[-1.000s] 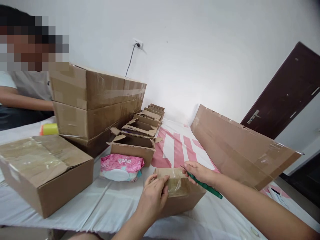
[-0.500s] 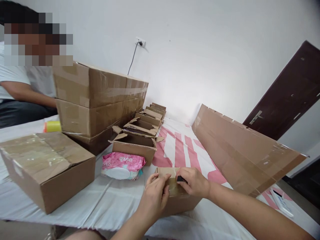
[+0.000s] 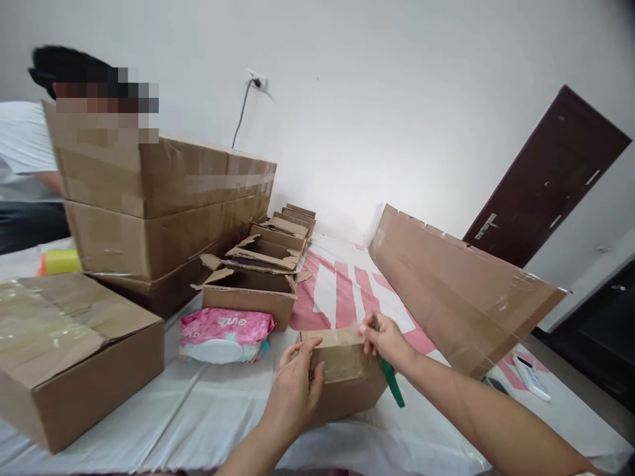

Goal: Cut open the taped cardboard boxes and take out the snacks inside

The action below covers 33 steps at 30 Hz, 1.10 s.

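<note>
A small taped cardboard box (image 3: 342, 380) sits on the white sheet in front of me. My left hand (image 3: 296, 390) lies on its near left corner, fingers curled against the side. My right hand (image 3: 387, 340) pinches the far right top edge, where clear tape shows. That same hand grips a green-handled cutter (image 3: 391, 382), whose handle points down and to the right. The blade end is hidden by the fingers.
A pink wipes pack (image 3: 225, 335) lies left of the box, before a row of open small boxes (image 3: 253, 294). Large stacked cartons (image 3: 159, 218) stand at left, a closed carton (image 3: 69, 357) nearer. A long flat carton (image 3: 456, 291) leans at right. A seated person (image 3: 24, 172) is behind.
My right hand moved from the box's top middle to its far right edge, and the green cutter handle now hangs down. The view shifted a little to the right.
</note>
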{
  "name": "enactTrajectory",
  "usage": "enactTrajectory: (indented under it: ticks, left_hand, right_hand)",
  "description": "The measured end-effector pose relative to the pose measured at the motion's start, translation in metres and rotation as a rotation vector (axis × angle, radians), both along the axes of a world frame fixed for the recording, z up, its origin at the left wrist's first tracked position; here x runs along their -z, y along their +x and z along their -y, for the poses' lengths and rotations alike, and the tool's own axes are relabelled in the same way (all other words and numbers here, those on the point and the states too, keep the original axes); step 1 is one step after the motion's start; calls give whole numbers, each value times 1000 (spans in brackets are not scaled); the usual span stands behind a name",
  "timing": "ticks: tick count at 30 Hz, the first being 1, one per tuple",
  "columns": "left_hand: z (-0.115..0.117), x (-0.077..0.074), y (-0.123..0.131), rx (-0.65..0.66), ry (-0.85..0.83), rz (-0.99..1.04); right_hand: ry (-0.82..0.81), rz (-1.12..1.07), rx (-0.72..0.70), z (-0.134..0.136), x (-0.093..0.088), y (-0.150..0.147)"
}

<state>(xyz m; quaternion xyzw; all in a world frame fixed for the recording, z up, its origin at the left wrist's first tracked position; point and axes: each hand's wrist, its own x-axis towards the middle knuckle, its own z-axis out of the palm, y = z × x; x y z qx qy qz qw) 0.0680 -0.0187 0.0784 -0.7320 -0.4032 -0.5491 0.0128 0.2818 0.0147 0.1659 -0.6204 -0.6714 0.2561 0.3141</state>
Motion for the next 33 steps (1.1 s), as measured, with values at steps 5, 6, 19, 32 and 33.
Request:
enactTrajectory:
  ticks: [5, 6, 19, 32, 33]
  left_hand:
    - [1, 7, -2, 42, -14, 11]
    - [1, 8, -2, 46, -6, 14]
    - [1, 11, 0, 33, 39, -14]
    - [12, -23, -33, 503, -261, -15]
    - [12, -24, -33, 496, -280, -22]
  right_hand:
    - [133, 48, 207, 20, -17, 80]
    - [134, 94, 230, 31, -18, 98]
    - [-305, 671, 271, 195, 142, 185]
    - [-345, 673, 218, 166, 94, 183]
    - [-308, 671, 234, 162, 96, 184]
